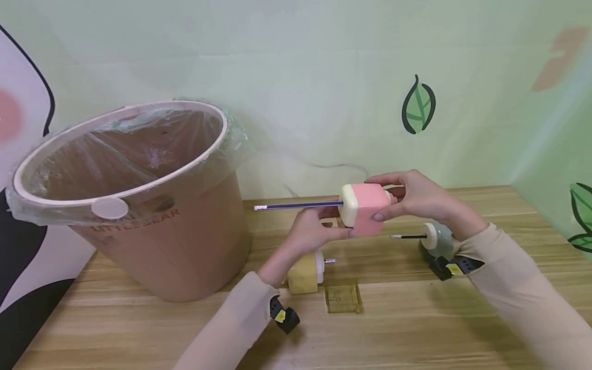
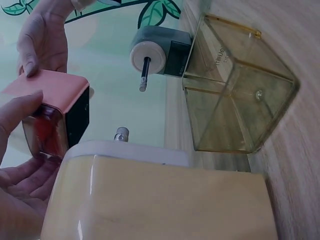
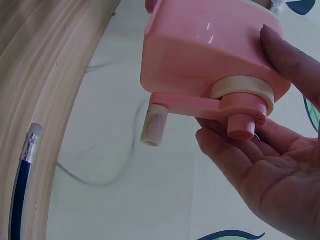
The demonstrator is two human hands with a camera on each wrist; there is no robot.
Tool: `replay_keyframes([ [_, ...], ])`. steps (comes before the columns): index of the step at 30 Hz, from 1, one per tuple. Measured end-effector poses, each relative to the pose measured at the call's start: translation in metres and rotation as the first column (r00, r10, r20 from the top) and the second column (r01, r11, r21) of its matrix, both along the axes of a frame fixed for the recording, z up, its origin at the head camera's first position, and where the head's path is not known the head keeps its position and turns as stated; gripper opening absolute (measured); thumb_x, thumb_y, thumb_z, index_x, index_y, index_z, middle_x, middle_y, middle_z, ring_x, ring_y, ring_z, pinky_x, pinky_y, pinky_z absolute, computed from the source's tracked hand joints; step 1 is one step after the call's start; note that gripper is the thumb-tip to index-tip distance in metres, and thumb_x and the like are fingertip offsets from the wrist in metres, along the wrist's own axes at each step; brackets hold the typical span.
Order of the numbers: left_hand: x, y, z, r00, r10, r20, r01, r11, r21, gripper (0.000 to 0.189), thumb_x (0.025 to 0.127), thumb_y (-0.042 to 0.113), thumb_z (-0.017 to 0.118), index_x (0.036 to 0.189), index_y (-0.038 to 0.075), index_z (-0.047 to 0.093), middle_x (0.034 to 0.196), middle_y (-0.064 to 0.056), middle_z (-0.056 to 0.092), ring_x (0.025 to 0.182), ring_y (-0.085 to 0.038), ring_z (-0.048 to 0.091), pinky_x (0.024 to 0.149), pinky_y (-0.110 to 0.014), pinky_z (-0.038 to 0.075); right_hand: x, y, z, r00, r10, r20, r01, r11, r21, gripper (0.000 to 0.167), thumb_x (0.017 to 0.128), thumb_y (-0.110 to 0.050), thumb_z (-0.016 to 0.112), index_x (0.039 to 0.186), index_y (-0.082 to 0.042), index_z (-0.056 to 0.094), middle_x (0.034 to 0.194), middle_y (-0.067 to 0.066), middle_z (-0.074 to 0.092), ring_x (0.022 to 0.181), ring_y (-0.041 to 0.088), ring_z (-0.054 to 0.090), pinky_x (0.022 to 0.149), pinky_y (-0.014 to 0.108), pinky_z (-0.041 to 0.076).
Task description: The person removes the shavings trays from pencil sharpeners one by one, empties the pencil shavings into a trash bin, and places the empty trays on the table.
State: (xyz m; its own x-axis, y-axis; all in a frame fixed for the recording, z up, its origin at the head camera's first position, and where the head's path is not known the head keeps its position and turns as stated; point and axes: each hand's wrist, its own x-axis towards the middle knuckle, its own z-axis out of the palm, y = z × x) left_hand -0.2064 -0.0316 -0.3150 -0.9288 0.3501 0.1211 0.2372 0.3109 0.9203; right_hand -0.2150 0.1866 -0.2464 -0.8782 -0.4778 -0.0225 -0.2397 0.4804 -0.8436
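A pink hand-crank pencil sharpener is held up above the table, tilted, with a dark blue pencil sticking out of its cream front. My left hand grips it from below; in the left wrist view, its thumb and fingers are about the see-through shavings drawer. My right hand holds the body near the crank, thumb on one side and fingers on the other. Below stands a yellow pencil sharpener with a pencil's eraser end showing. Beside it lies a see-through yellow shavings drawer.
A large pink-brown trash bin, lined with a clear plastic bag, stands at the left. A grey-green pencil sharpener with a black pencil stands behind the right wrist. The wooden table meets a pale green wall at the back.
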Motion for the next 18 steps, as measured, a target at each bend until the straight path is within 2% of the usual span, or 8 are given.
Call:
replay_keyframes([
  [5,0.0022,-0.0021,0.0027,0.999,0.039,0.013,-0.039,0.999,-0.027,0.051,0.065,0.027,0.082,0.108,0.007,0.062,0.103,-0.003,0.066,0.097,-0.017,0.06,0.08,-0.027,0.05,0.0029,0.0,0.0027,1.0,-0.005,0.005,0.005,1.0,-0.011,0.072,0.068,-0.008,0.079,0.13,0.003,0.045,0.123,0.019,0.053,0.096,0.018,0.061,0.076,0.029,0.052],
  [9,0.0008,-0.0042,0.0028,0.999,0.045,0.009,-0.045,0.998,-0.032,0.044,0.064,0.027,0.082,0.1,0.007,0.066,0.094,-0.002,0.068,0.091,-0.018,0.062,0.077,-0.027,0.05,0.0034,-0.0009,0.003,1.0,-0.016,0.008,0.016,1.0,0.001,0.072,0.068,-0.011,0.08,0.13,0.001,0.046,0.122,0.017,0.055,0.099,0.023,0.061,0.079,0.032,0.052],
  [14,-0.0008,-0.0056,0.002,0.999,0.047,0.011,-0.047,0.999,-0.028,0.045,0.064,0.029,0.082,0.1,0.008,0.066,0.094,-0.001,0.068,0.09,-0.016,0.063,0.076,-0.025,0.05,0.004,-0.0014,0.0031,1.0,-0.02,-0.014,0.02,1.0,0.009,0.07,0.068,-0.013,0.079,0.13,0.0,0.047,0.121,0.017,0.056,0.103,0.025,0.059,0.08,0.033,0.051],
  [18,-0.001,-0.006,0.002,0.999,0.038,0.025,-0.037,0.999,-0.04,0.045,0.063,0.03,0.083,0.1,0.009,0.066,0.094,0.001,0.068,0.089,-0.015,0.063,0.076,-0.025,0.051,0.0045,0.0005,0.0038,1.0,0.005,-0.024,-0.005,1.0,-0.001,0.068,0.07,-0.01,0.078,0.129,0.002,0.047,0.12,0.018,0.056,0.1,0.024,0.06,0.078,0.031,0.052],
])
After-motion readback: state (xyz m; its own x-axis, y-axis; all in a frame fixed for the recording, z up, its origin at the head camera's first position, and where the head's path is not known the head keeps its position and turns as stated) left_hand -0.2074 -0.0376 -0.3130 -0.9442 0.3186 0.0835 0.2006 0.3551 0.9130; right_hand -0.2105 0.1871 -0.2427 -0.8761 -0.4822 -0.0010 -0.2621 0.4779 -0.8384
